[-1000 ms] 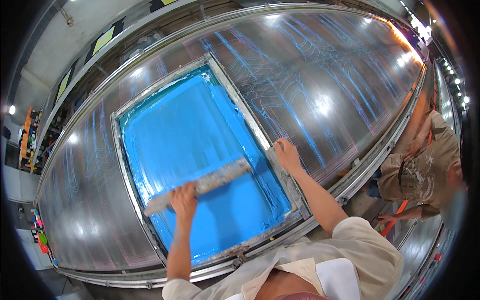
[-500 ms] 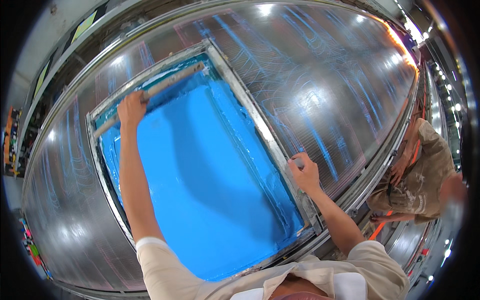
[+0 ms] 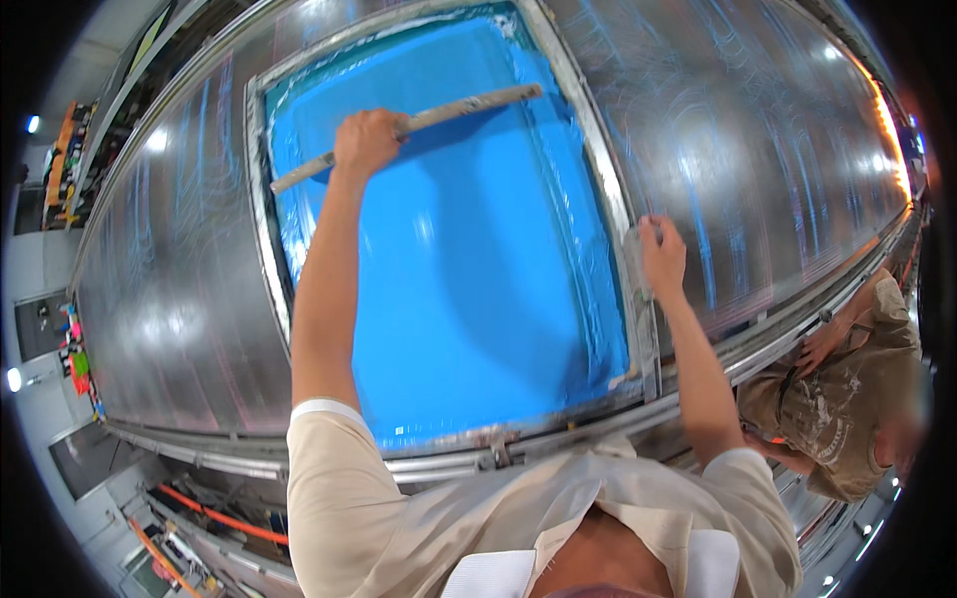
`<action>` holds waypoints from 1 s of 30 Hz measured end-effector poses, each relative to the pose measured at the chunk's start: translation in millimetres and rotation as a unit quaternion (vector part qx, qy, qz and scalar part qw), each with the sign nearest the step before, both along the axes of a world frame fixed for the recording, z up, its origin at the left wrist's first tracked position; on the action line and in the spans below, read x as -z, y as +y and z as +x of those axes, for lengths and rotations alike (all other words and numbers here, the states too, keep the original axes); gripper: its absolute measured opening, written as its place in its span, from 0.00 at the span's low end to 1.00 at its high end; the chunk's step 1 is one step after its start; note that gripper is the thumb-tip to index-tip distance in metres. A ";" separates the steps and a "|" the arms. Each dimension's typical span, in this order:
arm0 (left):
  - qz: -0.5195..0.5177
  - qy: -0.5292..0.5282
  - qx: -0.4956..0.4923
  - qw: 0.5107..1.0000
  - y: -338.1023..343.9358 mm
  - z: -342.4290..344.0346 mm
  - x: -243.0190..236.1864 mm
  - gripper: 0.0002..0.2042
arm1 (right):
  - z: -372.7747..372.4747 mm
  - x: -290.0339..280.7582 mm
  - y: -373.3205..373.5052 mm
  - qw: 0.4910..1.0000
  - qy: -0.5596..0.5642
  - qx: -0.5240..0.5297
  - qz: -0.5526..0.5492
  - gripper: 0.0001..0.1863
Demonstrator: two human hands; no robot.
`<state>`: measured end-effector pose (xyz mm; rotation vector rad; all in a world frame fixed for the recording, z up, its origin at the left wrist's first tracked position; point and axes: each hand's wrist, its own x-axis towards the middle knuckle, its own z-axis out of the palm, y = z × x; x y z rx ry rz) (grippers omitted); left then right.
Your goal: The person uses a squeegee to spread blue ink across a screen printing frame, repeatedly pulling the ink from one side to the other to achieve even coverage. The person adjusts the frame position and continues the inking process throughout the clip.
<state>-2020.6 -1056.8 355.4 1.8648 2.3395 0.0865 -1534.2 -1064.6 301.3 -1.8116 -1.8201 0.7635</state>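
My left hand (image 3: 367, 143) is closed around the middle of a long squeegee (image 3: 469, 108), which lies slantwise across the far part of a printing screen. Bright blue ink (image 3: 429, 299) covers the mesh and is smeared thickly along the right side. A worn metal screen frame (image 3: 610, 184) surrounds it. Beside the frame's right rail, near its closer corner, my right hand (image 3: 664, 257) has its fingers curled. Whatever those fingers hold, if anything, cannot be made out.
Under the screen runs a long grey table (image 3: 159, 309) streaked with blue and pink. A metal rail (image 3: 439, 466) follows its near edge. At the right, another person (image 3: 842, 399) in a brown shirt is close to the table. Colourful items (image 3: 78, 364) stand at the far left.
The squeegee in my left hand has come from the screen's far end toward me, onto the blue ink. My right hand stays beside the right rail. The whole view has shifted.
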 end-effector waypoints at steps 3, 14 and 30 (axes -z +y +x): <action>0.059 -0.051 0.035 0.996 -94.4 54.4 -1.5 0.12 | 7.2 10.3 12.4 0.998 0.046 -0.041 -0.020 0.18; 0.011 -0.086 0.001 0.996 -358.1 277.9 -59.4 0.20 | 4.3 -0.8 45.8 0.961 0.154 -0.080 -0.216 0.19; 0.158 -0.069 -0.083 0.981 -389.7 288.4 -108.4 0.11 | -12.1 -135.0 39.3 0.986 0.034 -0.156 0.051 0.15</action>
